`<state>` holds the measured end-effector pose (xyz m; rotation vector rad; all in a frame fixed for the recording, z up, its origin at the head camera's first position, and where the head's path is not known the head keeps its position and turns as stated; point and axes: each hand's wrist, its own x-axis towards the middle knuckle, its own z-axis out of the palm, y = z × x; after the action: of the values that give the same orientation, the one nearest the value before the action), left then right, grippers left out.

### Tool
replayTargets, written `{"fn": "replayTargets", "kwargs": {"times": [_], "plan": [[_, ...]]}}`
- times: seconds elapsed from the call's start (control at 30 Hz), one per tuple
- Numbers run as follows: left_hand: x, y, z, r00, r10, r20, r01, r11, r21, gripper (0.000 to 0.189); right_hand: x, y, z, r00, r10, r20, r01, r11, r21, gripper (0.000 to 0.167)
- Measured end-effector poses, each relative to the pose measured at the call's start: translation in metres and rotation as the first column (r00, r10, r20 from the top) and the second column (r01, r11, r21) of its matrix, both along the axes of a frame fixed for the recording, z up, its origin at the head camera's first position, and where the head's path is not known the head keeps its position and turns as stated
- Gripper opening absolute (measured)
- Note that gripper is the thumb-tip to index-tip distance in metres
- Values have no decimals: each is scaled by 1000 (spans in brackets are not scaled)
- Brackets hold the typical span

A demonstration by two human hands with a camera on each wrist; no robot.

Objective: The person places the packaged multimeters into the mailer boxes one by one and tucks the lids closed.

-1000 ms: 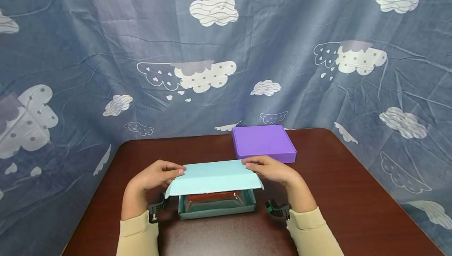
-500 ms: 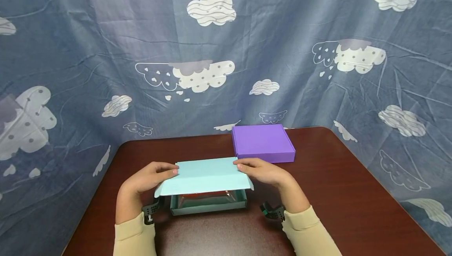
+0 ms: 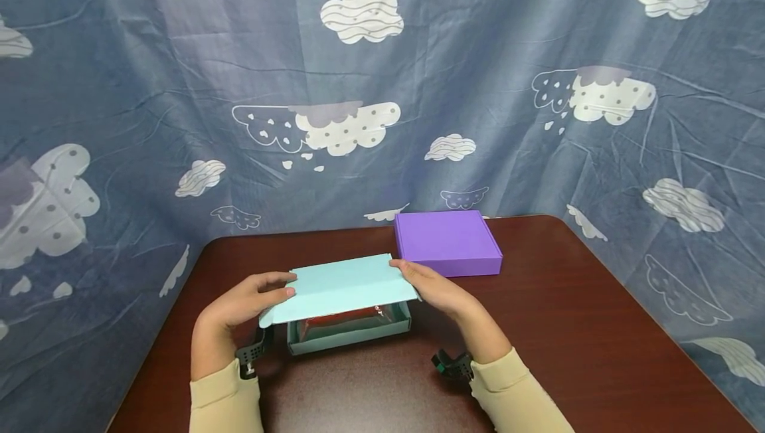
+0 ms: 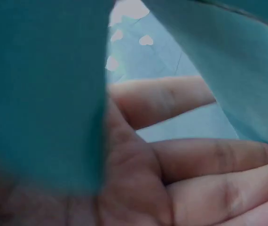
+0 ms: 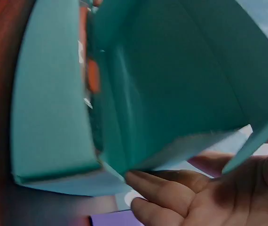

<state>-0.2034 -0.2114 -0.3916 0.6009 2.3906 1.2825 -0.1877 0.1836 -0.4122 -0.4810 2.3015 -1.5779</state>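
A turquoise cardboard box [image 3: 351, 338] sits at the middle of the table, its lid [image 3: 343, 280] half raised and sloping over it. Inside lies something red in clear plastic [image 3: 340, 318], mostly hidden by the lid. My left hand [image 3: 239, 301] holds the lid's left side, thumb on top. At the other side my right hand [image 3: 439, 290] holds the lid near its far right corner. The right wrist view looks into the gap between lid and box wall [image 5: 54, 94], where an orange-red patch [image 5: 94, 75] shows. Lid cardboard [image 4: 44, 94] covers part of the left palm in the left wrist view.
A closed purple box [image 3: 448, 237] lies behind and right of the turquoise one, close to the right hand. The dark red-brown table [image 3: 568, 327] ends at a hanging blue cloth [image 3: 358, 74] with white clouds.
The turquoise box has shifted left and slightly away, and its right side has turned farther back. Both hands have moved with it, the right one more. The purple box stays put.
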Motion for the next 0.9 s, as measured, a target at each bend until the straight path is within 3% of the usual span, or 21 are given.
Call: {"fn": "replayTargets", "kwargs": {"times": [0.23, 0.4, 0.63, 0.9], "plan": [[-6, -6, -9, 1000, -24, -2, 24, 999, 40, 60, 0, -10, -4, 998, -48, 39, 46, 998, 44, 72], [-8, -6, -14, 1000, 14, 25, -16, 998, 65, 61, 2, -15, -4, 996, -84, 26, 81, 993, 88, 76], [-1, -1, -10, 1000, 12, 28, -13, 999, 33, 68, 6, -16, -6, 996, -84, -29, 88, 976, 200, 76], [4, 10, -12, 996, 91, 8, -91, 995, -38, 70, 7, -13, -3, 996, -48, -74, 68, 953, 295, 77]]}}
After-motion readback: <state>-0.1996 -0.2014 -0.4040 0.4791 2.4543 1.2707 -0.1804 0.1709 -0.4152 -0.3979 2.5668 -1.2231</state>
